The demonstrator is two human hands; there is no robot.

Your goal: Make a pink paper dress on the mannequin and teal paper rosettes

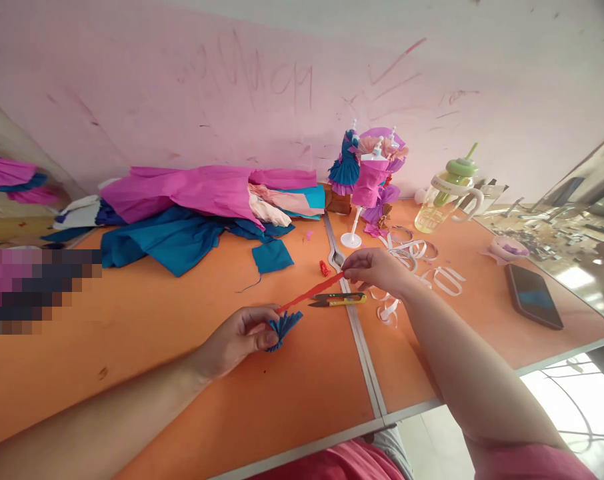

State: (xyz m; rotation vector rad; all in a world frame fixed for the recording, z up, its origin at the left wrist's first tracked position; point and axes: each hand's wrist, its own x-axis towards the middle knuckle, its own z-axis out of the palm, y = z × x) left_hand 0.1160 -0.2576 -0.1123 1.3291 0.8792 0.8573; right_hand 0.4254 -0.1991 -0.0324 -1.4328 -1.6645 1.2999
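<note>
Between the thumb and fingers of my left hand [245,337] is a gathered piece of blue crepe paper [286,325], fanned out in pleats. A narrow red strip [309,292] runs from that piece up to my right hand [369,270], which pinches its far end. The strip looks taut. Just beyond it on the table lie yellow-handled thread snips [339,299], their blades pointing left. A small crumpled red piece [324,268] rests near my right fingertips. Farther off is a flat blue square [273,256] with a loose thread.
Magenta and blue sheets [182,193] are heaped along the wall. Small dress forms [372,180] in paper dresses stand at the back. To the right are white ribbon loops [407,253], a green-lidded bottle [445,200] and a phone [533,297]. A metal seam [362,353] crosses the orange table.
</note>
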